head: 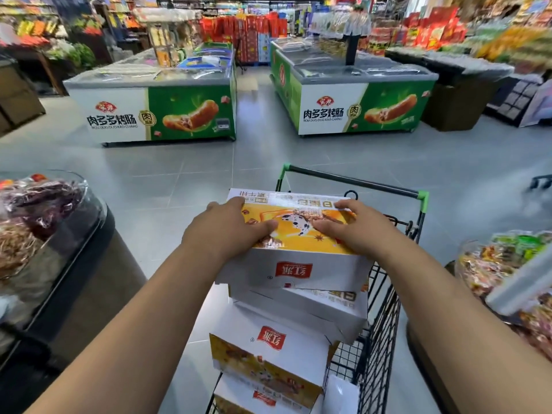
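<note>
A white and yellow carton (294, 261) lies on top of a stack of like cartons (268, 354) in a black wire shopping cart (379, 324). My left hand (227, 228) lies on the carton's top at its left side, fingers over the far left corner and thumb stretched flat across the yellow face. On the right side of the top, my right hand (355, 225) rests with fingers reaching the far edge and thumb pointing left. Both hands press flat on the carton. The cart's handle bar (355, 182) with green ends is beyond the carton.
Two green and white chest freezers (152, 112) (358, 106) stand ahead with an aisle between them. A dark bin of wrapped goods (44, 234) is close on the left, and another display of packets (507, 273) on the right. Grey tiled floor (179, 174) lies ahead.
</note>
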`<state>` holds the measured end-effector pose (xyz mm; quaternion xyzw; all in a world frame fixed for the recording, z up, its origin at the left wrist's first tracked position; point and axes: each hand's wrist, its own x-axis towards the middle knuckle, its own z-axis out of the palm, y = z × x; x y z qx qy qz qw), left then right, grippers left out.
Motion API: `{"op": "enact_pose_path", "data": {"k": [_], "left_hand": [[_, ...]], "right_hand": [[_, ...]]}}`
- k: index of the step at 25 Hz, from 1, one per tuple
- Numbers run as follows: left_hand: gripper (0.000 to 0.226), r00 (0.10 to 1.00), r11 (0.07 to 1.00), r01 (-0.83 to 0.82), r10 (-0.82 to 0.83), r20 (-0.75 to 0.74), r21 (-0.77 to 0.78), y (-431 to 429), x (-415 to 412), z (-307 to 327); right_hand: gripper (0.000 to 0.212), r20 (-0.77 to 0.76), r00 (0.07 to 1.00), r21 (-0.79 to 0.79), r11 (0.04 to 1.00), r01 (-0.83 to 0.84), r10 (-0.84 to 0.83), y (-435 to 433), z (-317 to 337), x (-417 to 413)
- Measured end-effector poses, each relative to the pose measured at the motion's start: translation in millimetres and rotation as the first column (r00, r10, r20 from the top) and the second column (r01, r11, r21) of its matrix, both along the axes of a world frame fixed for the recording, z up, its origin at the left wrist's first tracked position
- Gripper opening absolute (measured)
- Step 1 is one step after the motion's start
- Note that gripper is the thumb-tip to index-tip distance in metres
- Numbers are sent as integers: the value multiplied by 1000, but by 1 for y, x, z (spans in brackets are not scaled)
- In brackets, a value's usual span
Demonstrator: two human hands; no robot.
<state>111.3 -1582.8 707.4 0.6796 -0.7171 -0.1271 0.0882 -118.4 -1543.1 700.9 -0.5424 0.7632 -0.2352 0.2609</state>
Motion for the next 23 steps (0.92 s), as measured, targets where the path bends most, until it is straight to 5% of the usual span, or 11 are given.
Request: {"op": "enact_pose_path", "data": {"k": [15, 23], "left_hand": [[66, 994, 985, 34, -51, -93, -169, 19, 9, 5], [73, 986, 975, -91, 61, -154, -201, 65, 15, 18]], "right_hand": [[77, -142, 988, -143, 989, 48, -68, 19, 8, 15], [79, -209, 968, -255, 948, -191, 138, 29, 24, 25]]}}
